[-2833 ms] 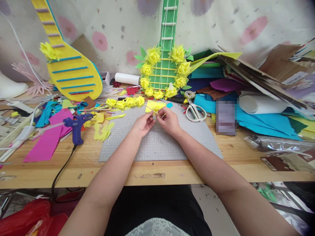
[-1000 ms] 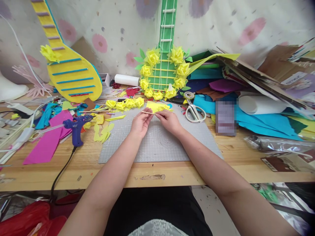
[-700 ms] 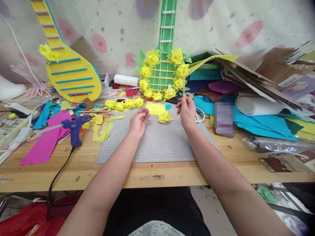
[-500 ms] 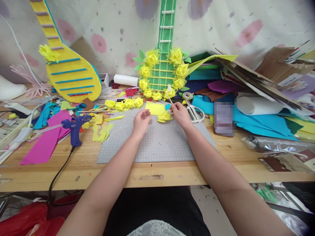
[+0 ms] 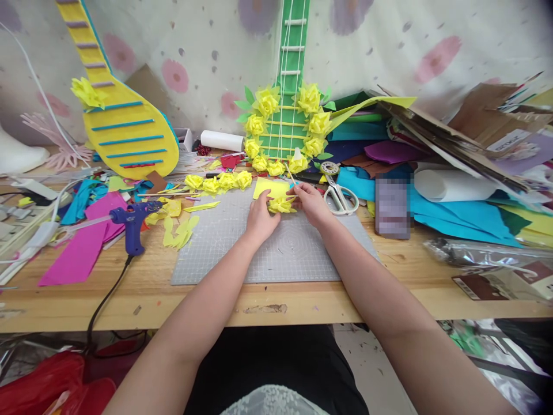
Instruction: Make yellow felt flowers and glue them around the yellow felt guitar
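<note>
A yellow paper flower (image 5: 281, 205) is between my hands, low over the grey cutting mat (image 5: 276, 253). My left hand (image 5: 261, 220) has thumb and fingers closed on the flower's left side. With its fingertips, my right hand (image 5: 314, 204) pinches a thin stick (image 5: 290, 174) that points up and has a pale tip. The right fingers are close to the flower's right edge; whether they touch it I cannot tell. Behind the flower lies a square of yellow paper (image 5: 266, 188). A row of finished yellow flowers (image 5: 218, 183) sits at the mat's back left.
A blue glue gun (image 5: 133, 222) stands left of the mat, near pink felt (image 5: 75, 253). Scissors (image 5: 341, 199) and a phone (image 5: 393, 206) lie to the right. Behind are a green guitar shape (image 5: 287, 132) and a yellow one (image 5: 129, 138). Cardboard and felt are piled at right.
My left hand has moved right and closed on the flower. The flower, my right hand and the stick have shifted slightly left.
</note>
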### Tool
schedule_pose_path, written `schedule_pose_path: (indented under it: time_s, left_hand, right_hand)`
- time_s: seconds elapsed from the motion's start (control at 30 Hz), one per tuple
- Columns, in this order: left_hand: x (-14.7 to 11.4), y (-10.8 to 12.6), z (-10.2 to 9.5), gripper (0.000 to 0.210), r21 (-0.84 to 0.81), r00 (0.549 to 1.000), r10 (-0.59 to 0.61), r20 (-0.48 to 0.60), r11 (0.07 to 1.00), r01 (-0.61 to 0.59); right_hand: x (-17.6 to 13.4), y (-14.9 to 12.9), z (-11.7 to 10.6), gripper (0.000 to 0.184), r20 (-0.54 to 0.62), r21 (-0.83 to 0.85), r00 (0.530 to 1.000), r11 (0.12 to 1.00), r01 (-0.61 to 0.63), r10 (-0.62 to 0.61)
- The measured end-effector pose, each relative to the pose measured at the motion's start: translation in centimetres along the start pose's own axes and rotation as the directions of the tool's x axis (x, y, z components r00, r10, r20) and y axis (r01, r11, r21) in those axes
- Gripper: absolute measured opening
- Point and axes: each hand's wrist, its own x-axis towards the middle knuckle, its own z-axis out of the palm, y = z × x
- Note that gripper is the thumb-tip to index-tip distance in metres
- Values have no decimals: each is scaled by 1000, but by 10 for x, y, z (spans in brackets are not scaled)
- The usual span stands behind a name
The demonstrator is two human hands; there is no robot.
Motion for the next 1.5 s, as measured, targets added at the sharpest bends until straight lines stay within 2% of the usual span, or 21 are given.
schedule_pose_path:
  time_s: [0.13, 0.2, 0.3, 0.33, 0.37, 0.4, 0.43, 0.5, 0.53, 0.6, 0.7, 0.9, 1.0, 1.17, 1.37, 1.5]
  left_hand:
    - [7, -9, -8, 65, -312, 998, -37, -43, 950, 22]
    - [11, -10, -12, 62, -439, 989, -78, -125, 898, 15]
    - [13, -4, -17, 49, -593, 925, -273, -264, 802, 67]
    - [12, -1, -17, 41, -648, 898, -359, -255, 753, 116]
    - [9, 4, -18, 33, -707, 879, -436, -193, 683, 184]
    - [7, 9, -17, 24, -760, 867, -493, -73, 590, 272]
    - [3, 14, -16, 15, -795, 851, -516, 96, 475, 377]
    - [-3, 23, -14, 5, -795, 797, -459, 394, 266, 546]
    - [-6, 27, -13, 5, -787, 775, -423, 470, 197, 585]
    - [-10, 33, -12, 7, -793, 764, -395, 510, 127, 596]
    - [-10, 35, -14, 7, -813, 776, -408, 482, 122, 569]
    - [-4, 27, -19, 8, -868, 801, -470, 371, 131, 479]
    - [1, 20, -19, 3, -899, 794, -525, 308, 111, 423]
    - [5, 13, -19, 7, -931, 792, -577, 198, 142, 336]
    - [5, 16, -20, 8, -934, 815, -539, 213, 133, 332]
    - [6, 17, -20, 7, -932, 832, -529, 169, 188, 309]
  right_hand:
    - [-4, -2, 3, 19, 65, 263, 996, 962, -69, 54]
    - [-3, -1, 3, 20, 86, 391, 995, 916, -89, 60]
    - [-1, -1, 3, 22, 99, 578, 994, 811, -88, 37]
    - [-1, -1, 3, 23, 104, 625, 994, 776, -88, 29]
    - [-1, -1, 4, 23, 111, 660, 994, 746, -89, 19]
    - [-1, -1, 5, 23, 119, 685, 993, 723, -87, 6]
    - [-2, -1, 6, 22, 129, 702, 992, 707, -84, -10]
    - [-5, 0, 9, 21, 149, 723, 988, 686, -82, -38]
    - [-6, 0, 11, 21, 159, 732, 986, 676, -86, -47]
    - [-8, 1, 14, 22, 177, 747, 983, 658, -100, -52]
    - [-9, 4, 15, 21, 193, 743, 979, 661, -103, -65]
    - [-11, 7, 20, 16, 221, 685, 971, 723, -90, -88]
    - [-15, 7, 24, 14, 241, 634, 965, 769, -75, -104]
    - [-20, 6, 28, 15, 258, 523, 962, 851, -58, -93]
    - [-23, 5, 30, 13, 285, 517, 953, 853, -67, -98]
    - [-25, 4, 30, 12, 315, 530, 944, 843, -89, -98]
